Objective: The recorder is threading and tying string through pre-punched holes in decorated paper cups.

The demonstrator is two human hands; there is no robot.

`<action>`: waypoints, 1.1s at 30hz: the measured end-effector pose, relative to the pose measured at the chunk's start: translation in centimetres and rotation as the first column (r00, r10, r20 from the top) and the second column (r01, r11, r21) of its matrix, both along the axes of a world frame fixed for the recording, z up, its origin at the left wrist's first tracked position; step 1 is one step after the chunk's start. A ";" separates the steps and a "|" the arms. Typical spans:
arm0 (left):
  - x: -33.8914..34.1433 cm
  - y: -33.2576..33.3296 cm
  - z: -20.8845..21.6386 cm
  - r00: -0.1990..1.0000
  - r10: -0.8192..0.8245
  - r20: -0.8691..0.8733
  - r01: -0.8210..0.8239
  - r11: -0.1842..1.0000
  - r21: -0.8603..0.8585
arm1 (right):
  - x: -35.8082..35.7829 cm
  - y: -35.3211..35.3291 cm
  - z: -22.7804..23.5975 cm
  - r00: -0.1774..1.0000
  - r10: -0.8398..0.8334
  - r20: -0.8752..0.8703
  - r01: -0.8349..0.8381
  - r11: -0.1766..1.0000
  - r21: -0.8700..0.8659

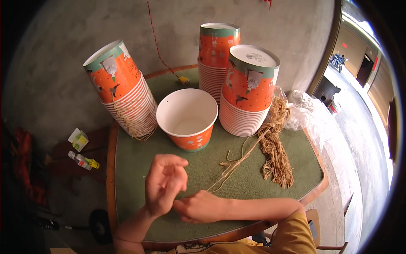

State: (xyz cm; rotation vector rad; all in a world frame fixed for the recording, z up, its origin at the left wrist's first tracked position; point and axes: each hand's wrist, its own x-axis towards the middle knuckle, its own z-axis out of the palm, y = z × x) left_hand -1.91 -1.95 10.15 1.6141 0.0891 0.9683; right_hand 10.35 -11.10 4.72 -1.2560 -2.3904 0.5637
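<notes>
**Twine between my hands at the green table**

My right hand (202,206) lies low on the green table (139,165), fingers pinched shut on a strand of brown twine (237,163) that runs up toward the twine bundle (277,146). My left hand (164,183) is raised just beside it, fingers loosely curled and open, holding nothing I can make out. The single open paper bucket (187,118) stands upright beyond my hands, between the leaning stack (122,91) and the two upright stacks (237,80).

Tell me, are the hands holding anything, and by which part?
The right hand pinches the near end of a thin tan string that runs off toward the bundle of string. The left hand is open and holds nothing.
</notes>
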 end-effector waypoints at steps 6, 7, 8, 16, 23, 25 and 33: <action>-1.0 3.8 1.1 0.990 0.112 -0.089 -0.120 0.988 -0.093 | -1.2 3.8 4.0 0.900 -0.014 -0.436 -0.003 0.999 -0.037; -0.9 4.4 1.1 0.989 0.126 -0.079 -0.135 0.983 -0.128 | -0.4 4.2 4.0 0.875 -0.071 -0.479 0.023 0.994 -0.106; -1.1 4.8 1.3 0.986 0.148 -0.072 -0.158 0.974 -0.161 | 0.2 4.5 4.0 0.811 -0.123 -0.571 0.051 0.989 -0.141; 0.2 3.6 0.5 0.980 0.027 -0.196 -0.047 0.994 -0.094 | 5.1 6.4 4.5 0.160 -0.432 -0.888 -0.015 0.898 -0.440; 0.3 3.4 0.1 0.964 0.096 -0.246 -0.084 0.995 0.058 | 5.2 6.1 4.9 0.137 -0.521 -0.843 -0.116 0.836 -0.536; 0.8 2.7 0.3 0.932 0.243 -0.268 -0.181 0.955 0.235 | 4.9 6.0 4.7 0.168 -0.505 -0.847 -0.078 0.850 -0.522; 0.4 2.7 0.1 0.876 0.418 -0.242 -0.283 0.850 0.445 | 4.8 5.3 5.6 0.474 -0.492 -0.730 0.187 0.867 -0.462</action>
